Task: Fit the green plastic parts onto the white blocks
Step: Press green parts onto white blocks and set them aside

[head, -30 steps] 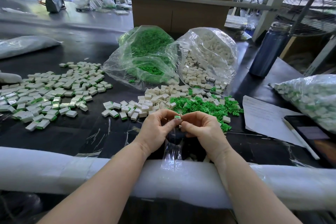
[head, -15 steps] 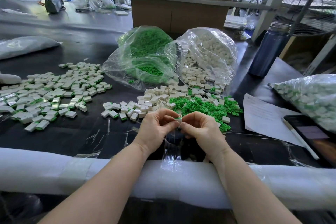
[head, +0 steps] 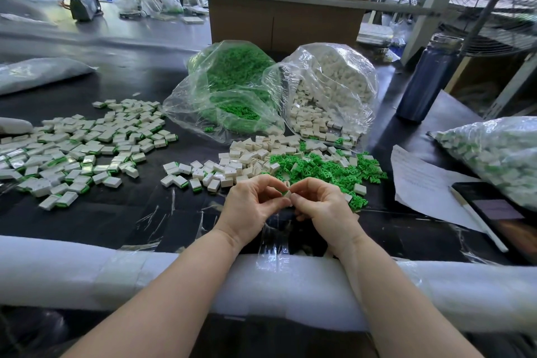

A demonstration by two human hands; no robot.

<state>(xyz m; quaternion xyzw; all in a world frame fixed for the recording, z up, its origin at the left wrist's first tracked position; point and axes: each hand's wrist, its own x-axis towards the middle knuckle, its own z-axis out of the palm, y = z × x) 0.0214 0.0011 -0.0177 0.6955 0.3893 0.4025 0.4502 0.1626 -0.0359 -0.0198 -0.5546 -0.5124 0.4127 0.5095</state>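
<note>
My left hand (head: 250,206) and my right hand (head: 322,206) meet fingertip to fingertip above the black table near its front edge. Between them they pinch one small white block with a green part (head: 286,193) on it; most of it is hidden by the fingers. Just beyond the hands lies a heap of loose green parts (head: 319,168), with a heap of bare white blocks (head: 250,160) to its left. Many fitted white-and-green blocks (head: 75,151) are spread over the left of the table.
Two open clear bags lie behind the heaps, one of green parts (head: 232,90), one of white blocks (head: 331,90). A blue bottle (head: 424,78), a paper sheet (head: 427,183), a phone (head: 499,212) and a filled bag (head: 499,154) are at right. White foam padding (head: 116,273) lines the front edge.
Both hands stay together at the same spot; the fingertips have shifted slightly on the small piece, and less of its green shows now.
</note>
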